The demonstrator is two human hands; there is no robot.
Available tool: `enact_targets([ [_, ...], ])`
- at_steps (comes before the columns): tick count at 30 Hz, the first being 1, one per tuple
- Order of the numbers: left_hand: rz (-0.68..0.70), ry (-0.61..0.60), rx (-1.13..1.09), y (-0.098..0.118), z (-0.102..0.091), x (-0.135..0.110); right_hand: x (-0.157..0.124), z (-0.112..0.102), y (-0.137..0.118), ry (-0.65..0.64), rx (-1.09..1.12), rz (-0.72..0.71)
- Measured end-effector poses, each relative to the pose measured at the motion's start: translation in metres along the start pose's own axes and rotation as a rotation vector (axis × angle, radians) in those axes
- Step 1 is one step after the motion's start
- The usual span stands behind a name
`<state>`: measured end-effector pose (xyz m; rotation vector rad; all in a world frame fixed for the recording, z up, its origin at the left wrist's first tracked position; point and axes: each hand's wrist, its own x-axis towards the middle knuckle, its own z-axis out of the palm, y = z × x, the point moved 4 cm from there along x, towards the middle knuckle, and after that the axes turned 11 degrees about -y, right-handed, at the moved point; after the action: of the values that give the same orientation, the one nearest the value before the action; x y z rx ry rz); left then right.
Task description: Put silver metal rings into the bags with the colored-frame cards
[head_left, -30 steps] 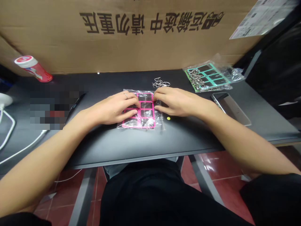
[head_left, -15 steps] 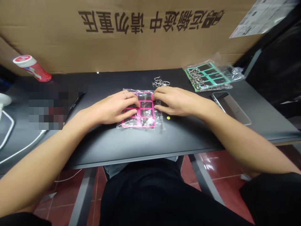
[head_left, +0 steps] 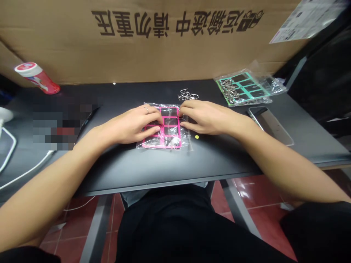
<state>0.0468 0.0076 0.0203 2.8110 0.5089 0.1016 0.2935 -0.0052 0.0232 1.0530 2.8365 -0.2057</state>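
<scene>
A clear plastic bag (head_left: 186, 140) with a pink-framed card (head_left: 171, 121) of dark panels inside lies flat on the desk in front of me. My left hand (head_left: 134, 123) rests palm down over its left side, fingers extended and thumb apart, pressing on the card. At the bag's right edge is my right hand (head_left: 204, 116), its fingers bent down toward the plastic. Something small and shiny shows by its fingertips, too blurred to name. Just beyond the right hand sits a small heap of bent metal wire pieces (head_left: 188, 95). A small yellow-green disc (head_left: 196, 137) lies beside the bag.
At the back right lies a bagged green-framed card (head_left: 253, 87) with metal rings. Nearer is a phone (head_left: 271, 124). A red bottle with a white lid (head_left: 41, 78) stands at the far left, above a white cable (head_left: 30, 171). A cardboard sheet (head_left: 153, 54) walls the desk's back.
Both hands keep nearly the same place on the bag. The whole view has shifted very slightly; nothing is visibly picked up or let go.
</scene>
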Motion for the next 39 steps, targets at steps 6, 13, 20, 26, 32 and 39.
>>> enact_targets([
  [6, -0.038, 0.010, 0.014, 0.0018, -0.0018, 0.0004, 0.0006, 0.0007, 0.0011, 0.008, 0.001, -0.009],
  [13, -0.046, 0.005, 0.021, 0.0040, -0.0027, 0.0017, 0.0000, 0.0000, -0.0007, 0.012, -0.004, -0.007],
  [20, -0.029, 0.010, 0.019, 0.0018, -0.0014, 0.0025, -0.0002, -0.0001, 0.0004, 0.017, 0.016, -0.010],
  [26, -0.027, 0.009, -0.002, 0.0000, -0.0005, 0.0030, 0.0002, 0.0008, 0.0010, 0.017, 0.008, -0.007],
  [32, -0.032, 0.010, 0.005, -0.0003, -0.0003, 0.0029, -0.0002, -0.0001, 0.0007, 0.008, 0.021, 0.008],
  [39, -0.051, 0.002, -0.031, -0.0013, 0.0003, 0.0031, -0.0004, 0.0012, 0.0027, 0.032, 0.021, -0.023],
])
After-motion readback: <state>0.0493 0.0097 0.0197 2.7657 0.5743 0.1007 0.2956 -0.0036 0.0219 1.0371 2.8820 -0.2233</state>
